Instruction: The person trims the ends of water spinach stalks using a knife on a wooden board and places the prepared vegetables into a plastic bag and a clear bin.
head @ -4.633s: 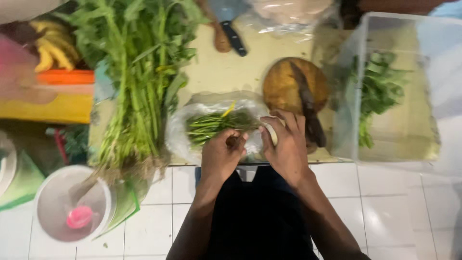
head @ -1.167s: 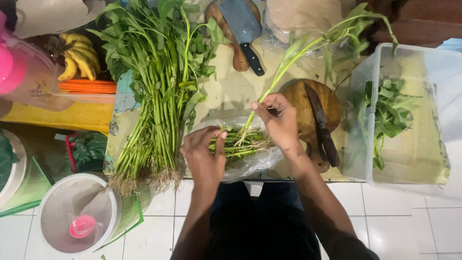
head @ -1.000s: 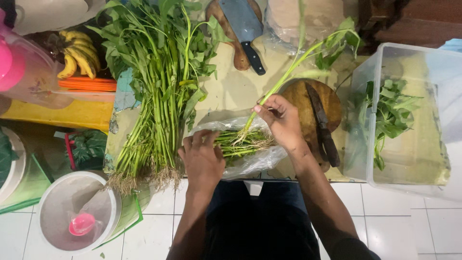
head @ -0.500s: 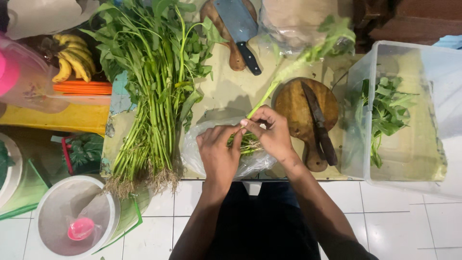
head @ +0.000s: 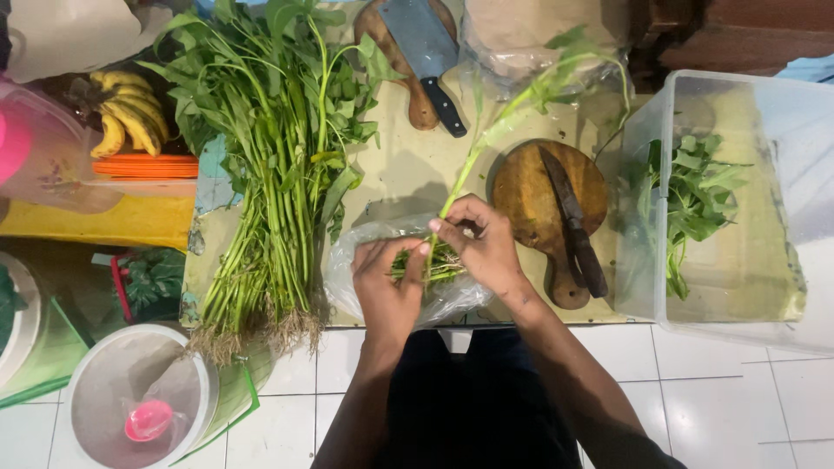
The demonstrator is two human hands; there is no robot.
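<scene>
On the counter (head: 391, 174) the big bundle of leafy green stalks (head: 278, 165) lies where it lay before, roots toward you, and the clear bin (head: 738, 208) to your right holds the same loose picked leaves (head: 691, 195). The round wooden board (head: 543, 195) with its knife (head: 573, 221) sits untouched just beyond your right hand.

What has changed is the single long stalk (head: 486, 143): a second ago your right hand (head: 482, 247) held it alone while your left hand (head: 387, 282) rested on the plastic bag of cut stems (head: 347, 278). Now your left hand has come up, and both hands pinch the stalk's lower end over that bag, fingertips closed on it close together. Judging by that grip, you are about to break off the base.
</scene>
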